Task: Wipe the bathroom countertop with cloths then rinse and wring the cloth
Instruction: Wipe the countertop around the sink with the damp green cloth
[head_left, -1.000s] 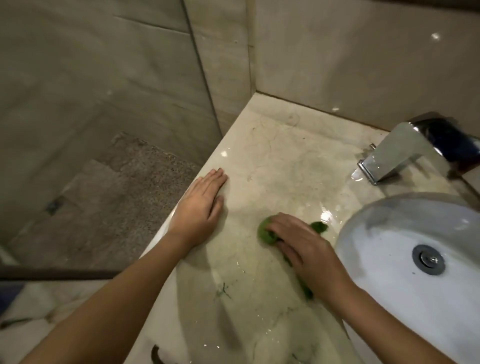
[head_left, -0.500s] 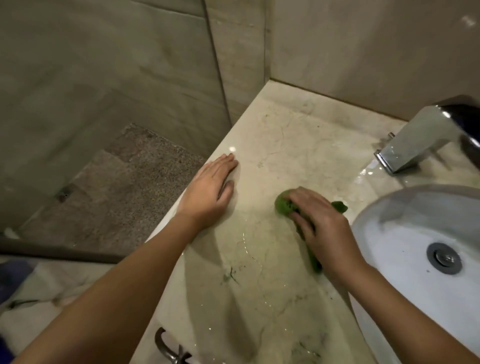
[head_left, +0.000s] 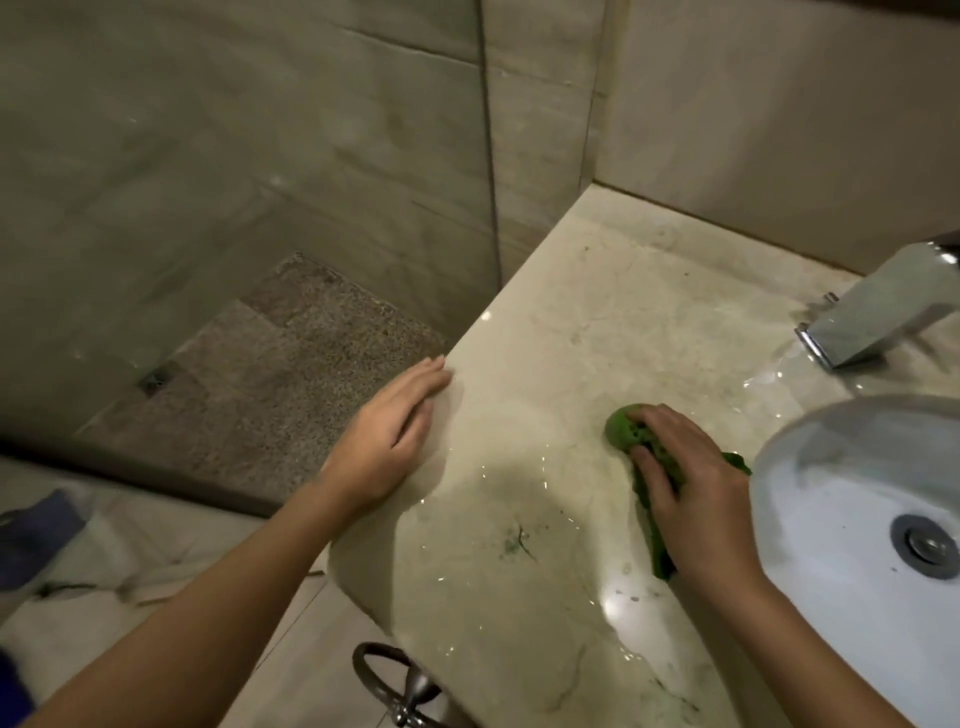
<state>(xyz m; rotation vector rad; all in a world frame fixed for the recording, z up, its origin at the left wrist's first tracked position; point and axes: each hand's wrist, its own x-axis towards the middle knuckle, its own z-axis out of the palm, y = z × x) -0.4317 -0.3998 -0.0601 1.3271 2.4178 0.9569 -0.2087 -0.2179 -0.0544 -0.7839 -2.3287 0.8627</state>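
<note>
Cloth coverage is partial. The green cloth (head_left: 621, 428) lies on the wet worktop (head_left: 597, 322), just left of the basin (head_left: 831, 483), and most of it is hidden under the right hand (head_left: 696, 499). Three parts show: a rounded bunch ahead of the fingertips, a corner on the basin side, and a strip running back beside the wrist. The right-hand grip is closed on the cloth, with the fingers curled over the bunch and pressing it onto the stone. The left hand (head_left: 387, 441) lies flat at the worktop's left edge with its fingers straight and together. It holds nothing and is well apart from the cloth.

The right forearm covers the near rim of the basin. The basin is cut off by the right and bottom edges of the view. Its drain (head_left: 924, 545) shows close to the right edge. The chrome faucet (head_left: 878, 317) stands behind the basin, and its upper part is out of view.

A water film shines between the hands and around the faucet base. A small dark green smear (head_left: 517, 540) marks the worktop between the forearms. Below the worktop's front edge hangs a metal ring (head_left: 384, 670), partly cut off. To the left, a pebbled shower floor (head_left: 291, 374) carries a small floor drain (head_left: 156, 379). A blue object (head_left: 36, 535) at far left is too blurred to identify.
</note>
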